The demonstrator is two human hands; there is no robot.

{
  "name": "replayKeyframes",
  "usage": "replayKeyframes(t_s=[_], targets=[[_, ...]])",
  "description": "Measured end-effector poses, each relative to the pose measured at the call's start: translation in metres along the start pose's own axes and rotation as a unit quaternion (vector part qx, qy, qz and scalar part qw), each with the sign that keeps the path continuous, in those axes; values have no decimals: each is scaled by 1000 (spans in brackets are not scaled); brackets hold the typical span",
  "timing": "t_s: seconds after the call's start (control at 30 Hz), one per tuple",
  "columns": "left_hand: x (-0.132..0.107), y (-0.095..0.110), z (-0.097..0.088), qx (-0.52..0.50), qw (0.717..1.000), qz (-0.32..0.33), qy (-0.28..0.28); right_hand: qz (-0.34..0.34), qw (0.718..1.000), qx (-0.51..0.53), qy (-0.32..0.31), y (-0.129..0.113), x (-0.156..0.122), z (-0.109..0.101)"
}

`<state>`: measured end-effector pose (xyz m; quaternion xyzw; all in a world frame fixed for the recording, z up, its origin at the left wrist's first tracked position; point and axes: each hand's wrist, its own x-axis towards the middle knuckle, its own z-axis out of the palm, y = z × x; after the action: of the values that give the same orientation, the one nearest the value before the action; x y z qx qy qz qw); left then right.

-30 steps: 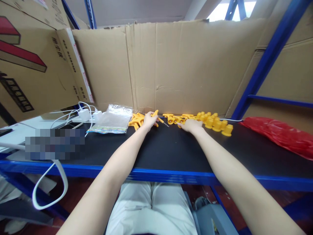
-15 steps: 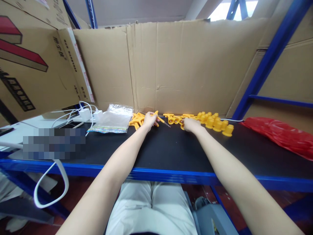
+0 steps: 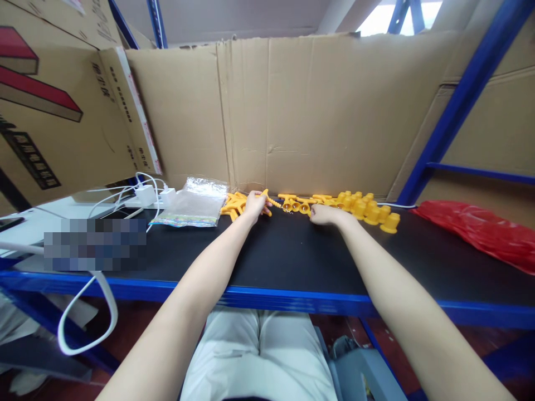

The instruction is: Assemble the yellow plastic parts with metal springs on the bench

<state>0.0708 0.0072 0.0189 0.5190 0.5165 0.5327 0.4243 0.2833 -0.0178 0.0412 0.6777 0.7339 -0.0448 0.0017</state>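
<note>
My left hand [image 3: 256, 207] is closed round the handle of a yellow plastic corkscrew [image 3: 273, 202]. Its tip points right, at the open mouth of the nearest yellow bell-shaped cup [image 3: 287, 206]; whether it touches cannot be told. More such cups lie on their sides in a row, with yellow T-shaped handles [image 3: 288, 196] behind them. At the right end of that row, my right hand [image 3: 324, 215] has its fingers curled, with yellow plastic at the fingertips; the hand hides what it holds. Under and left of my left hand lies a pile of yellow handles [image 3: 234, 205].
Several upright yellow cups [image 3: 371, 210] stand right of my right hand. A clear zip bag [image 3: 194, 206], white chargers [image 3: 145, 195] and cables lie to the left. A red plastic bag [image 3: 472, 228] is at the right. Cardboard [image 3: 334, 111] walls the back of the black tabletop [image 3: 284, 256].
The lying cups have shifted left towards the corkscrew, and my right hand has moved slightly left. The metal spiral, plain before, is now hardly visible beside the cups. My left hand stays put.
</note>
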Motion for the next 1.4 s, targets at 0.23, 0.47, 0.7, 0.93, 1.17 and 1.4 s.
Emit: replayKeyframes(t_s=[0.23,0.47,0.7,0.93,1.17,1.4], targets=[[-2,1,0,-12,1000,-5,21,-6,1000,-5,13,-1,-5,3],[-2,10,-7,-82,995,15,52,-168,971,153,77,-20,8,28],[6,33,-17,-171,981,-38,88,-219,941,224,130,-36,24,48],[0,46,-32,-165,984,-31,61,-209,939,206,179,-45,44,59],[-7,19,-45,-161,986,-35,-11,-127,965,116,198,-44,35,57],[-7,7,-51,-116,989,-63,-67,-100,979,115,136,-35,24,42]])
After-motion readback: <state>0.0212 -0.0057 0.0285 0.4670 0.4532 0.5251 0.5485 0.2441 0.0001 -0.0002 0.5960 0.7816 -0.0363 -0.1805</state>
